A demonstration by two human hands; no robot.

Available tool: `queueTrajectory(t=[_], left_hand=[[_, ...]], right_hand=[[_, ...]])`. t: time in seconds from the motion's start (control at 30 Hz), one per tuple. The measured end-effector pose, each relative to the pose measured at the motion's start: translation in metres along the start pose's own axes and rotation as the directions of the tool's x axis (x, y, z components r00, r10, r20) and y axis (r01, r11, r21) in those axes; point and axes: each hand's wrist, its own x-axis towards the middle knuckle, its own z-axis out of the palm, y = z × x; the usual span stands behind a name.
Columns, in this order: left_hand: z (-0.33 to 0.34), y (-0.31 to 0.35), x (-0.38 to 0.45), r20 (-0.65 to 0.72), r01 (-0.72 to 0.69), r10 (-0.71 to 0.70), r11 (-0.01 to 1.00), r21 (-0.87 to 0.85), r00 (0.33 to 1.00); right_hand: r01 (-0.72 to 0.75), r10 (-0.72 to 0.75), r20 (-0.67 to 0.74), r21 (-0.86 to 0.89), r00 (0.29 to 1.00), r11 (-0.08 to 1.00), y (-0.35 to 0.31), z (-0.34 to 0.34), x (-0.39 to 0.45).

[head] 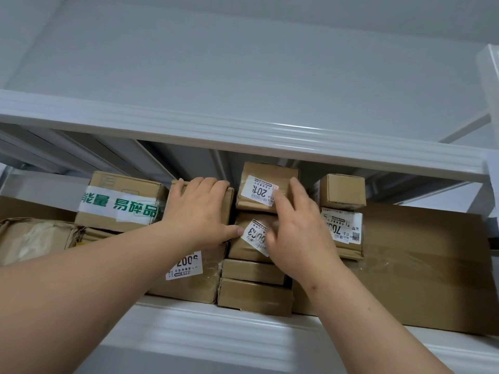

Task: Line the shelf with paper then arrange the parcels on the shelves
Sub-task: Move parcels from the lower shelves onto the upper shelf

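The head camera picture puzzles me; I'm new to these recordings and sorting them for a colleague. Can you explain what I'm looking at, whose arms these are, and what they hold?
There is no machine here. A person wears a camera on the head, so you see their own two bare arms reaching up into a white metal shelf packed with brown cardboard parcels. The left hand has its grip curled over the top of a brown cardboard box in the middle. The right hand lies with straight fingers against two stacked small taped parcels with white labels, touching rather than grasping. A box sealed with white tape bearing green print sits to the left, and a large flat carton to the right.
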Motion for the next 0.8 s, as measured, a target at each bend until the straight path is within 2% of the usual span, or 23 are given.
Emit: queueTrajectory(t=[0.13, 0.3, 0.47, 0.67, 0.8], left_hand=[[-0.002, -0.001, -0.004, 0.071, 0.024, -0.021, 0.999, -0.043, 0.997], [-0.008, -0.001, -0.017, 0.058, 0.02, -0.016, 0.997, -0.078, 0.998], [-0.019, 0.005, -0.042, -0.005, -0.012, 0.012, 0.988, -0.152, 1.0], [-0.014, 0.029, -0.111, -0.046, -0.075, 0.063, 0.939, -0.336, 0.997], [0.01, 0.051, -0.184, -0.03, -0.115, 0.117, 0.841, -0.529, 0.993]], right_hand=[[0.039, -0.038, 0.055, -0.022, 0.998, 0.999, -0.004, -0.004, -0.006], [0.111, -0.11, -0.045, 0.014, 0.993, 0.994, -0.004, -0.018, -0.025], [0.157, -0.134, -0.133, 0.184, 0.982, 0.97, -0.005, -0.036, -0.064], [0.061, 0.041, -0.229, 0.42, 0.973, 0.905, -0.014, -0.032, -0.163], [-0.12, 0.201, -0.113, 0.495, 0.973, 0.861, -0.012, 0.002, -0.257]])
